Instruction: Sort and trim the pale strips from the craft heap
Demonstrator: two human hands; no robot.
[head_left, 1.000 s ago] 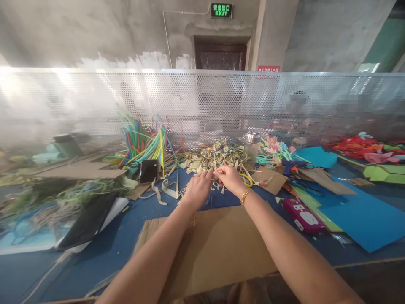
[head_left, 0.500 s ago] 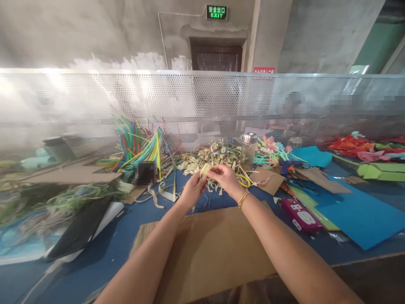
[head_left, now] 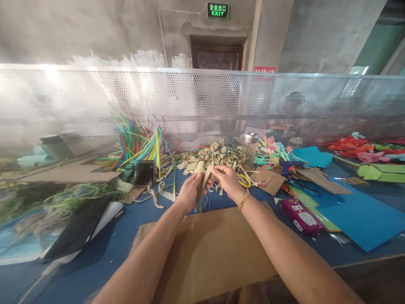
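Observation:
My left hand (head_left: 189,192) pinches a pale yellow-green husk strip (head_left: 200,167), its tip standing above the fingers and its narrow end hanging below. Just to the right, my right hand (head_left: 227,180) has thumb and fingers closed on a second pale strip (head_left: 206,176), which slants down toward the left hand. A narrow gap separates the two strips at the top. Behind both hands lies a heap of similar dry, curled husk strips (head_left: 218,154). Beneath my forearms a brown cardboard sheet (head_left: 215,253) lies at the table's front.
Colourful stems (head_left: 139,143) bunch at the left, near a dark tablet (head_left: 79,228) and tangled green fibres (head_left: 72,202). A clear bottle (head_left: 249,150), yellow-handled scissors (head_left: 244,181), a purple device (head_left: 302,216) and blue sheets (head_left: 363,215) lie rightward. A perforated metal screen (head_left: 177,97) stands behind.
The pale husk piece held folded between both hands now shows as two lengths, one in each hand, with ends hanging down. My left hand has turned slightly; the right has barely moved.

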